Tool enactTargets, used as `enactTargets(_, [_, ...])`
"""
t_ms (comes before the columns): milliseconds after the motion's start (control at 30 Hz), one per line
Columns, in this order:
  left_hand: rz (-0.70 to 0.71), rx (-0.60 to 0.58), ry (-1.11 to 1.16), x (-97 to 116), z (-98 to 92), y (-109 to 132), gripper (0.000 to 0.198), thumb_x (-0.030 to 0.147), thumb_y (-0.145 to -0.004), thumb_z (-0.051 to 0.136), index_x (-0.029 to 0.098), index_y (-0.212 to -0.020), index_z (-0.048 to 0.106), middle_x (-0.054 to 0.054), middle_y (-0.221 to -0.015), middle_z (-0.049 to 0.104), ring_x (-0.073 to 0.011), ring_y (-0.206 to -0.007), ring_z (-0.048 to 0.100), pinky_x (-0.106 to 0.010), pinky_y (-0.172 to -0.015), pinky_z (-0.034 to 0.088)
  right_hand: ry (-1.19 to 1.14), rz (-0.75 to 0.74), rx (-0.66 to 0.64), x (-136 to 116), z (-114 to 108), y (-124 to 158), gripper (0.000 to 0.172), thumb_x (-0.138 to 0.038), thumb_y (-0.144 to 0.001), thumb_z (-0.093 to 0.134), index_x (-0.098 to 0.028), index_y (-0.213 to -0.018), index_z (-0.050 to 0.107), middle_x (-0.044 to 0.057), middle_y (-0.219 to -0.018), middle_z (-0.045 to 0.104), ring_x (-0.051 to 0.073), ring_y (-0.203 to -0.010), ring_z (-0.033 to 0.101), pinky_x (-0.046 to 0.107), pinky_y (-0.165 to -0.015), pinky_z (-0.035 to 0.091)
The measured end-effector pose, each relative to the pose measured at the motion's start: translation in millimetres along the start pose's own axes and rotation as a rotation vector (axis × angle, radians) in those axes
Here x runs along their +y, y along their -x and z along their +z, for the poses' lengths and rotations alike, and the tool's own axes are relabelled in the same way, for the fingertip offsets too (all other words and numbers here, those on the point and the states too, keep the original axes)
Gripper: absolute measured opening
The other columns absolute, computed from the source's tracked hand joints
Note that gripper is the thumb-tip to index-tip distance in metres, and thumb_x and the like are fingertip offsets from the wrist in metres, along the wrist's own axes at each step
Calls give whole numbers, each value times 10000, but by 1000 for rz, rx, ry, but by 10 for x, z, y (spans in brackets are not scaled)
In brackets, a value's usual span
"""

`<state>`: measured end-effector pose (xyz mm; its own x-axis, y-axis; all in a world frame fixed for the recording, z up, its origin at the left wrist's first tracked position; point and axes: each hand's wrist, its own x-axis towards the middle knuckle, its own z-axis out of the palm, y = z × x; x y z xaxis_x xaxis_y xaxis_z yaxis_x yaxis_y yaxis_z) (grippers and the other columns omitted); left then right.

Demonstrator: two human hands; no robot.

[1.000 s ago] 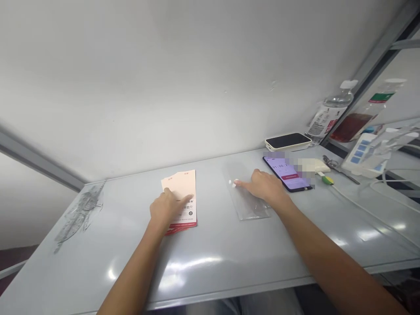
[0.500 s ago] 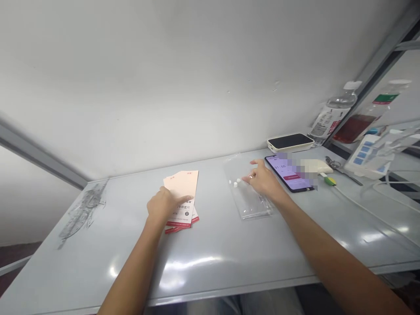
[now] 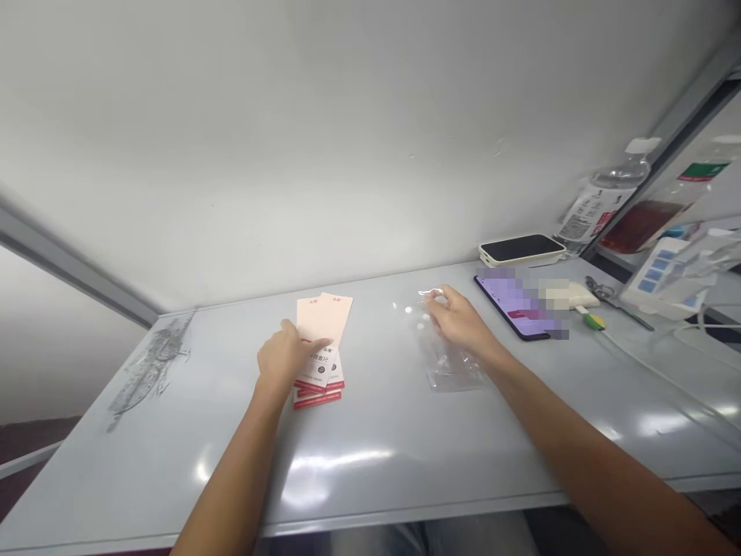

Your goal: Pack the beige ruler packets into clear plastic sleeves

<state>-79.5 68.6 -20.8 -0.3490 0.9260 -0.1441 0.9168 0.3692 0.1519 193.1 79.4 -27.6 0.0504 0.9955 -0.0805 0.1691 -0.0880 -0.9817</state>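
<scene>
Several pale pink printed cards (image 3: 324, 313) with red lower edges are fanned in an overlapping stack on the table. My left hand (image 3: 286, 355) grips them at their left side, its thumb lying across the top card and the other fingers partly hidden. Farther right, clear plastic bags (image 3: 457, 378) with small white spots along their upper part lie on the table. The upper edge of a bag is pinched between the thumb and fingers of my right hand (image 3: 455, 318), and that edge is lifted a little. How many bags are there I cannot tell.
Right of the bags lies a phone with a purple screen (image 3: 509, 305). Behind it is a dark-screened phone on a cream box (image 3: 521, 249). A white cable (image 3: 654, 376), a clear bottle (image 3: 602, 201) and a white-blue box (image 3: 654, 278) occupy the right end. Dark smudges (image 3: 153, 363) mark the table's left.
My right hand has closed on a bag's upper edge and raised it slightly. Under my left hand the cards have shifted, fanning differently with the top card tilted another way.
</scene>
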Motion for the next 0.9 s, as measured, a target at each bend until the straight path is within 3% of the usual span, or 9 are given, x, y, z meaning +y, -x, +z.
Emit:
enactTargets(233, [3, 26, -53, -10, 18, -24, 567, 724, -582, 450, 196, -785, 476, -94, -790, 620, -246, -688, 577, -290, -534, 344, -38, 48, -65, -34, 69, 66, 395, -418, -501, 744, -181, -596, 441, -76, -490, 401, 46, -400, 349, 202, -405, 280])
enactTargets(367, [6, 88, -56, 1, -12, -9, 583, 716, -582, 464, 199, -854, 463, -85, -758, 614, -246, -681, 571, -283, -526, 329, -117, 49, -118, -46, 82, 92, 391, -353, -551, 731, -187, -581, 379, -44, -554, 513, 133, -567, 586, 225, -520, 423])
enactTargets(433, [15, 95, -42, 2, -28, -1, 558, 697, -591, 476, 202, -848, 459, -79, -748, 612, -239, -672, 569, -278, -523, 324, -156, 54, -143, -54, 86, 101, 338, -343, -587, 714, -187, -623, 415, -15, -636, 585, 168, -663, 633, 257, -605, 472])
enactTargets(500, [23, 84, -10, -2, -36, 1, 509, 674, -603, 485, 208, -807, 456, -70, -739, 612, -229, -652, 567, -272, -511, 320, -167, 64, -169, -60, 87, 104, 293, -335, -610, 704, -190, -737, 482, 7, -711, 632, 175, -693, 645, 286, -663, 492])
enactTargets(633, [42, 5, 127, -6, -37, -2, 406, 614, -644, 486, 216, -718, 464, -48, -692, 607, -207, -576, 567, -261, -457, 307, -136, 59, -207, -50, 86, 95, 359, -326, -643, 684, -193, -932, 516, 15, -700, 649, 174, -704, 642, 294, -679, 497])
enactTargets(800, [73, -29, 330, 37, -93, 39, 342, 540, -648, 539, 203, -630, 485, -34, -591, 595, -195, -521, 572, -249, -414, 308, -66, 43, -199, -25, 95, 80, 411, -389, -628, 679, -179, -953, 539, -5, -640, 616, 128, -551, 577, 260, -549, 453])
enactTargets(900, [161, -24, 662, 115, -134, 116, 354, 534, -642, 575, 194, -697, 494, -14, -578, 596, -178, -499, 574, -237, -411, 352, -23, 32, -153, -31, 104, 88, 452, -429, -562, 713, -179, -910, 572, -46, -530, 534, 113, -489, 512, 240, -480, 394])
